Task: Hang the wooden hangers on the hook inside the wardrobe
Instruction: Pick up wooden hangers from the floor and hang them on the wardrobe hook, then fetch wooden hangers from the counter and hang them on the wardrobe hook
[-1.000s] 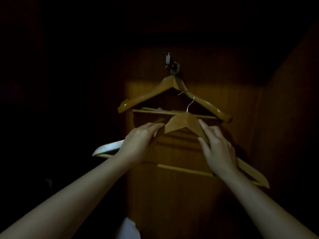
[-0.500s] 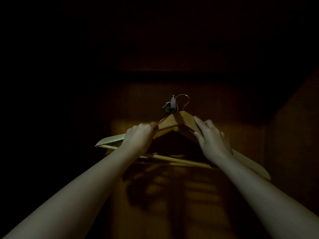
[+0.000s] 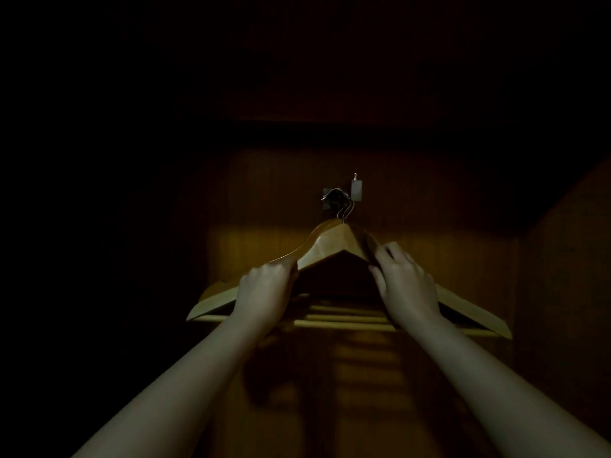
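left hand (image 3: pixel 264 289), right hand (image 3: pixel 406 285) grip front hanger (image 3: pixel 330 242) arms; rear hanger (image 3: pixel 218 290) mostly hidden; hook (image 3: pixel 336 197) dim.

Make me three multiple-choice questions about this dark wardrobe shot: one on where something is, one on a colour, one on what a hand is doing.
1. Where is the hook?
A) on the back panel, above the front hanger
B) on the wardrobe floor
C) on the right side wall

2. What colour is the front hanger?
A) white
B) light brown wood
C) black

3. What is the left hand doing?
A) hanging free
B) pressing flat on the panel
C) gripping the front hanger's left arm

Answers:
1 A: the hook sits on the panel just above the hanger's peak.
2 B: its lit shoulders show tan wood.
3 C: its fingers curl round the wood.
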`<state>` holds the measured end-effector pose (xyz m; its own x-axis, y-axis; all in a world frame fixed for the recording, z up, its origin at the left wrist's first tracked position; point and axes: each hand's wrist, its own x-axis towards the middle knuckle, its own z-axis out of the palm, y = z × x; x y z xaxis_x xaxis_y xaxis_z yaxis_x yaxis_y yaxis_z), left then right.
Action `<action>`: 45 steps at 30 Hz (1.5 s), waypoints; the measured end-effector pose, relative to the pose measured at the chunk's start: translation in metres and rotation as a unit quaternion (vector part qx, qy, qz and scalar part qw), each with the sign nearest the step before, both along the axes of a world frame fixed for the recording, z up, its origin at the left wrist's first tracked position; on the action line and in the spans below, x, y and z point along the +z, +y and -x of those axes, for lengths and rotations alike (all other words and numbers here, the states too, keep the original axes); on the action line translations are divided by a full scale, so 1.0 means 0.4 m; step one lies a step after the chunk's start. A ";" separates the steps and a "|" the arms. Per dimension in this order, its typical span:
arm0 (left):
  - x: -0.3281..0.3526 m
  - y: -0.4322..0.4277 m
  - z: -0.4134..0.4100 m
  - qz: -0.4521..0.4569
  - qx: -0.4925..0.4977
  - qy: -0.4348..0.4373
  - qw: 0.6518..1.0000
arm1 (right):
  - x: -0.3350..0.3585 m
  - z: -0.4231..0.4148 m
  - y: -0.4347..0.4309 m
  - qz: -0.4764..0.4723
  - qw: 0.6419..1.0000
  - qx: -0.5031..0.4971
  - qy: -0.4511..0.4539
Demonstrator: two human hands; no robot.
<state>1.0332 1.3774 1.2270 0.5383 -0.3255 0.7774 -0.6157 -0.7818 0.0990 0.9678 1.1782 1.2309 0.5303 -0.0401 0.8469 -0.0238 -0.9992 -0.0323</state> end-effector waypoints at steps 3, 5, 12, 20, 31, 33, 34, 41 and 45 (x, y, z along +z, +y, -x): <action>-0.020 -0.006 0.004 0.041 -0.009 -0.016 0.999 | -0.020 -0.009 0.003 -0.001 0.999 0.001 -0.033; -0.038 -0.006 0.003 0.047 -0.010 -0.019 0.999 | -0.033 -0.012 0.009 -0.001 0.999 -0.002 -0.045; -0.070 0.001 0.029 -0.026 0.033 0.023 0.999 | -0.081 0.031 0.025 0.018 0.997 -0.075 0.014; -0.207 0.032 0.190 -0.053 -0.083 0.048 0.994 | -0.220 0.190 0.090 0.003 0.997 -0.054 0.056; -0.475 -0.012 0.390 -0.202 -0.266 0.174 0.926 | -0.552 0.472 0.082 -0.097 0.962 -0.071 0.245; -0.536 -0.037 0.434 -0.227 -0.295 0.216 0.903 | -0.620 0.535 0.071 -0.137 0.944 -0.091 0.286; -0.568 -0.052 0.457 -0.244 -0.308 0.237 0.889 | -0.654 0.568 0.064 -0.157 0.934 -0.102 0.305; -0.821 -0.144 0.678 -0.336 -0.396 0.344 0.782 | -0.872 0.881 0.041 -0.286 0.847 -0.162 0.418; -0.949 -0.170 0.846 -0.380 -0.416 0.408 0.718 | -0.989 1.111 0.049 -0.337 0.800 -0.216 0.447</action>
